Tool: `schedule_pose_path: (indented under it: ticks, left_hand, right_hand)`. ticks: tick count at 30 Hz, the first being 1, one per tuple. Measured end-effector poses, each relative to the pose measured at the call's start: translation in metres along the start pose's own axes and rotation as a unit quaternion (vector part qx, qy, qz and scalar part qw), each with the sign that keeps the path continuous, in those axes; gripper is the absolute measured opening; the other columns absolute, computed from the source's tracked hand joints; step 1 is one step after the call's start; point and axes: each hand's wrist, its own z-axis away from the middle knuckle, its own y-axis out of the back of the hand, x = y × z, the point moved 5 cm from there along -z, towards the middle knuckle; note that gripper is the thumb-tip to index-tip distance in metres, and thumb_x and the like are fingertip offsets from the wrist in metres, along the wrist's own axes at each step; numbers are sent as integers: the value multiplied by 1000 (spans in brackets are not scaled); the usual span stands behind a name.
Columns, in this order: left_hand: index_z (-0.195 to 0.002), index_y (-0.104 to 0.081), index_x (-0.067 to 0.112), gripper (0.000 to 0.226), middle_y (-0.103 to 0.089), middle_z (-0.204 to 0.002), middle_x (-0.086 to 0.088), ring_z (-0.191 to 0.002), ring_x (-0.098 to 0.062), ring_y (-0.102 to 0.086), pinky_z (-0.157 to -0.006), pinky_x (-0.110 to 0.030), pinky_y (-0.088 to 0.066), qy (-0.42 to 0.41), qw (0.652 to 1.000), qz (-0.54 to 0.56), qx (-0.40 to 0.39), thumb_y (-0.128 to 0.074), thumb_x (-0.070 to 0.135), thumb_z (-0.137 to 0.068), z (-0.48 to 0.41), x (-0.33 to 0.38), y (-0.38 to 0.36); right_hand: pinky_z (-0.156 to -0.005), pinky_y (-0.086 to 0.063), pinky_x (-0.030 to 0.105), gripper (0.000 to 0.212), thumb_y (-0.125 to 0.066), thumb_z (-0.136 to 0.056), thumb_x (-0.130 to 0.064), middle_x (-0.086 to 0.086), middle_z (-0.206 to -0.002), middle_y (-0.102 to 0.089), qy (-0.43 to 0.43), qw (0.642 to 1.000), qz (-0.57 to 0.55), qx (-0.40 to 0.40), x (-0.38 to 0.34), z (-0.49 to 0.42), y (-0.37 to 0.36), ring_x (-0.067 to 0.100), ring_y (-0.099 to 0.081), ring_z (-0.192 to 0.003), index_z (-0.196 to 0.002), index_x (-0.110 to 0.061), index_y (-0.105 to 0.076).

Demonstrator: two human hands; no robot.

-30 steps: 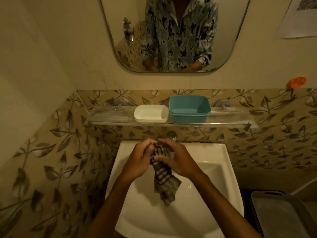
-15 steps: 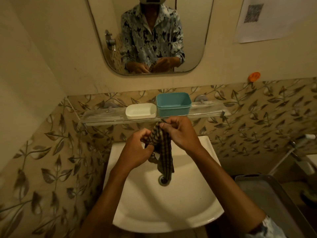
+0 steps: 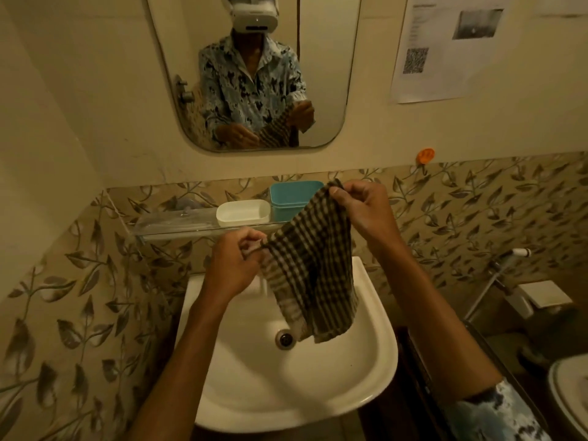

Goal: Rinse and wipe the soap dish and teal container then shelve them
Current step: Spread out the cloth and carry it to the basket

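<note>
A white soap dish (image 3: pixel 243 212) and a teal container (image 3: pixel 291 198) stand side by side on the clear wall shelf (image 3: pixel 178 222) above the sink. A checked cloth (image 3: pixel 313 268) hangs spread over the white sink (image 3: pixel 366 361). My left hand (image 3: pixel 237 265) pinches its lower left corner. Higher up, my right hand (image 3: pixel 362 206) pinches the top corner, in front of the teal container's right side. The cloth hides part of that container and the tap.
A mirror (image 3: pixel 254 74) hangs above the shelf and reflects the person. A printed paper (image 3: pixel 445 46) is stuck to the wall at upper right, with an orange hook (image 3: pixel 425 155) below it. A hose sprayer (image 3: pixel 509 259) and a toilet rim (image 3: pixel 566 396) are at right.
The bunched cloth has been pulled open: my right hand rose up and right with one corner while my left hand kept the other. The view tilted upward.
</note>
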Motion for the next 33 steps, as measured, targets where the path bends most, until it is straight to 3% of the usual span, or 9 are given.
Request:
schedule_pose_path:
  ticks: [4, 9, 12, 14, 17, 25, 27, 30, 33]
  left_hand:
    - [-89, -71, 20, 18, -70, -86, 4, -81, -6, -65, -69, -19, -53, 5, 998, 52, -47, -68, 4, -82, -1, 11, 8]
    - [-83, -70, 14, 15, -72, -69, 3, -64, -3, -67, -55, -13, -52, 25, 982, 156, -104, -63, 0, -84, -5, 14, 8]
    - [-86, -69, 11, 10, -69, -75, -2, -63, 0, -66, -53, -14, -52, 10, 985, 127, -120, -62, 4, -87, -9, 22, -15]
    - [-90, -70, 14, 9, -70, -81, -2, -72, -6, -67, -61, -21, -55, -3, 987, 95, -128, -62, 10, -88, -12, 27, -36]
    - [-86, -70, 20, 10, -69, -76, 1, -67, -7, -63, -59, -21, -51, -20, 983, 87, -158, -61, 17, -89, -14, 39, -80]
    - [-82, -68, 5, 12, -59, -65, -10, -57, -16, -53, -45, -21, -45, -26, 965, 96, -244, -60, 11, -90, -3, 70, -232]
    - [-80, -67, 5, 13, -58, -64, -10, -54, -15, -53, -46, -24, -45, -13, 958, 92, -272, -60, 11, -90, 5, 71, -281]
    - [-82, -68, 3, 11, -60, -61, -3, -51, -11, -54, -49, -26, -45, 19, 951, 83, -297, -62, 10, -88, 17, 67, -352]
    - [-84, -67, 8, 6, -61, -65, 4, -54, -4, -55, -49, -15, -45, 55, 945, 59, -316, -63, 9, -87, 31, 56, -428]
  right_hand:
    - [-68, -51, 29, 17, -64, -90, -13, 10, -76, -70, -4, 998, 56, -32, 10, 7, 11, 14, -63, -70, -76, -7, -71]
    - [-56, -52, 21, 18, -60, -92, -14, 0, -70, -69, -28, 999, -3, 29, 31, 21, 37, 5, -64, -62, -77, -14, -70]
    - [-64, -53, 32, 22, -58, -94, -16, 3, -71, -68, -42, 999, 10, 27, 48, 29, 54, 15, -63, -67, -75, -14, -68]
    - [-65, -52, 30, 22, -57, -94, -15, 2, -73, -69, -55, 998, 11, 21, 59, 33, 74, 16, -64, -70, -76, -16, -68]
    - [-60, -50, 16, 23, -55, -95, -12, -9, -69, -70, -79, 996, 18, 22, 78, 38, 114, 1, -65, -66, -77, -22, -67]
    - [-53, -43, 12, 26, -55, -93, 0, -4, -64, -56, -128, 983, 125, 39, 144, 47, 242, -7, -52, -52, -73, -16, -60]
    - [-58, -46, 15, 21, -56, -92, 1, 2, -69, -62, -154, 976, 149, 47, 177, 50, 279, -4, -57, -59, -76, -10, -63]
    - [-71, -48, 35, 10, -58, -90, 4, 20, -81, -67, -176, 970, 161, 43, 232, 55, 327, 21, -61, -75, -85, 6, -66]
    - [-74, -49, 38, 10, -58, -88, 7, 14, -81, -66, -202, 960, 191, 18, 298, 61, 369, 23, -61, -78, -84, 5, -67]
